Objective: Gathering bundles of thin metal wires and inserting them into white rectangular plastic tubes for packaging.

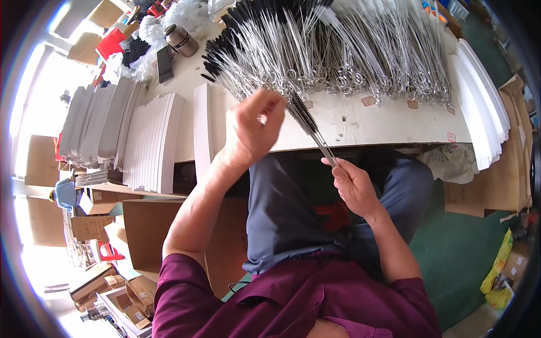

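Curling the left hand (pixel 255 124) with narrowly bent fingers beside the bristled ends of the slim dark brushes (pixel 305 118), leaving any pinch on them impossible to tell. Slanting those brushes between both hands, before the pile of looped wire handles (pixel 338 50) on the bench (pixel 360 130). Holding their wire stems in the right hand (pixel 356 186), just off the bench's near edge. Probably doing best by gripping firmly, aligning stems, and avoiding snagging bristles on nearby loops.
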`<act>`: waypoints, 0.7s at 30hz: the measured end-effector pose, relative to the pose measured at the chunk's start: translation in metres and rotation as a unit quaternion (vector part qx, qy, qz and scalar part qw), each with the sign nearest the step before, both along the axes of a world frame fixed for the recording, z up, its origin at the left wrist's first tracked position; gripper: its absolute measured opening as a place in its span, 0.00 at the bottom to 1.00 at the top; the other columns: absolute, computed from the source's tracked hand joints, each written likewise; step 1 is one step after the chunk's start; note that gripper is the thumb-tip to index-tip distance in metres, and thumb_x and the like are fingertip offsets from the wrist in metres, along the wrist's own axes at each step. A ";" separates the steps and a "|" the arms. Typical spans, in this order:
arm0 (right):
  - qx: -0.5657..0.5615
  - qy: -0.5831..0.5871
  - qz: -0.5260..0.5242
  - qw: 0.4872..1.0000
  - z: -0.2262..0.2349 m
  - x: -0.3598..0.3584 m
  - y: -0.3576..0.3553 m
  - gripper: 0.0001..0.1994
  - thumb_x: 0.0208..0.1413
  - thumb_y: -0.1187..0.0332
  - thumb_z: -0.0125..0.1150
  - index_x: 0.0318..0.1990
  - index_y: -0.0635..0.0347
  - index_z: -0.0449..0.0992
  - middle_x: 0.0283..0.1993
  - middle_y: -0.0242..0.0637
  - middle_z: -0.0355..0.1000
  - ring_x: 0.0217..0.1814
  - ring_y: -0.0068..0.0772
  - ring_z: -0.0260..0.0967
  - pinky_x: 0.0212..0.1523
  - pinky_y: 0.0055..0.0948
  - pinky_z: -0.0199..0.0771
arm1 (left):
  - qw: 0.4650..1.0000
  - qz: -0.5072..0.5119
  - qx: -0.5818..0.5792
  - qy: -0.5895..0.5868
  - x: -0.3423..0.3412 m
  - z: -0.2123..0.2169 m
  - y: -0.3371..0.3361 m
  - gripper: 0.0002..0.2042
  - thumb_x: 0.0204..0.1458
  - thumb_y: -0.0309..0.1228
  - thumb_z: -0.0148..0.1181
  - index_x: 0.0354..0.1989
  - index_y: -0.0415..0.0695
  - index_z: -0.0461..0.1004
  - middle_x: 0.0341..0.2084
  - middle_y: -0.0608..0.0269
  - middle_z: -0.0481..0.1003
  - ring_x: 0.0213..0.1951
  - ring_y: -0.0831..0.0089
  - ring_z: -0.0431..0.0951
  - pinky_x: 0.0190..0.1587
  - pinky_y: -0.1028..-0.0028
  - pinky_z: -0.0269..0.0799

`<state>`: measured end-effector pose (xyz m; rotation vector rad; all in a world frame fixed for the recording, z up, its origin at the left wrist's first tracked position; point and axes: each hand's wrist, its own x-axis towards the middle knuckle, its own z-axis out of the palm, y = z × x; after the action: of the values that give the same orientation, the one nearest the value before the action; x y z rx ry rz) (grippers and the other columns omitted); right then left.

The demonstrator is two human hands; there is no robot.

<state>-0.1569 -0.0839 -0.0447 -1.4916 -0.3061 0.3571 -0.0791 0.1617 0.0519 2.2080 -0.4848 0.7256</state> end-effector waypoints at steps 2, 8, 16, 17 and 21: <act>-0.020 -0.025 -0.021 0.999 0.000 0.000 0.001 0.21 0.75 0.54 0.50 0.59 0.61 0.77 0.22 0.17 0.53 0.21 0.10 0.50 0.21 0.17 0.54 | 0.988 -0.046 0.135 -0.057 -0.008 0.000 0.004 0.06 0.53 0.19 0.66 0.39 0.39 0.78 0.26 0.59 0.80 0.28 0.66 0.84 0.34 0.70 0.79; -0.057 -0.001 -0.024 0.998 0.000 -0.003 -0.002 0.18 0.75 0.56 0.51 0.57 0.59 0.79 0.22 0.23 0.56 0.24 0.15 0.53 0.26 0.22 0.58 | 0.969 -0.044 0.237 -0.049 -0.034 -0.009 0.002 0.12 0.49 0.21 0.68 0.43 0.40 0.79 0.30 0.56 0.80 0.31 0.59 0.83 0.33 0.64 0.79; -0.055 0.032 -0.019 0.998 -0.002 -0.007 -0.008 0.17 0.75 0.58 0.51 0.53 0.61 0.81 0.21 0.20 0.55 0.23 0.13 0.50 0.24 0.21 0.53 | 0.895 0.311 0.296 0.123 -0.051 -0.017 0.094 0.21 0.56 0.42 0.67 0.45 0.34 0.76 0.35 0.41 0.78 0.39 0.44 0.82 0.41 0.53 0.78; -0.055 0.037 -0.022 0.998 -0.005 -0.008 -0.010 0.16 0.75 0.59 0.51 0.52 0.62 0.81 0.21 0.19 0.54 0.22 0.12 0.49 0.23 0.21 0.52 | 0.861 0.341 0.328 0.189 -0.053 -0.018 0.103 0.27 0.56 0.51 0.66 0.43 0.32 0.76 0.38 0.40 0.79 0.40 0.44 0.82 0.42 0.53 0.78; -0.066 0.038 -0.016 0.997 -0.008 -0.010 -0.011 0.17 0.75 0.59 0.51 0.51 0.62 0.81 0.21 0.18 0.52 0.22 0.12 0.47 0.22 0.21 0.50 | 0.769 0.389 0.334 0.381 -0.053 -0.017 0.119 0.34 0.53 0.59 0.66 0.38 0.30 0.77 0.38 0.42 0.81 0.43 0.46 0.83 0.48 0.54 0.78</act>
<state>-0.1669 -0.0951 -0.0525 -1.6056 -0.2006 0.4142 -0.1325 0.2806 0.0352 3.1243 0.7652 -0.0915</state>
